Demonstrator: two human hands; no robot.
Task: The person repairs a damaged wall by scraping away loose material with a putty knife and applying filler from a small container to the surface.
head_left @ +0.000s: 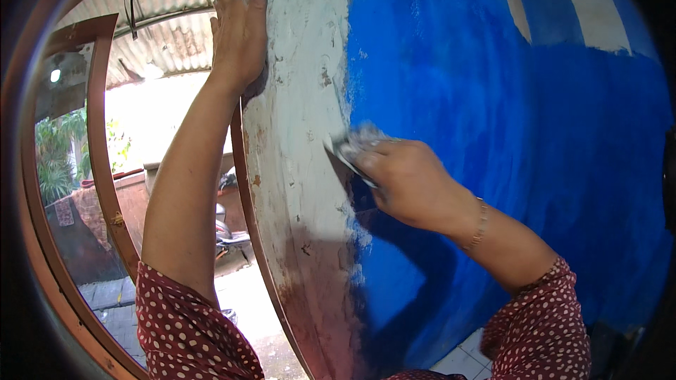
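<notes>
My left hand is raised and lies flat against the edge of the wall, where the brown wooden door frame meets the plaster. My right hand grips a metal scraper. Its blade is pressed to the wall at the border between the scraped whitish strip and the blue painted wall. The scraper's handle is hidden in my fist. Both sleeves are dark red with white dots.
To the left an open doorway shows a bright yard, plants, a corrugated roof and a parked scooter. White stripes cross the blue paint at top right. Pale floor tiles show at the bottom.
</notes>
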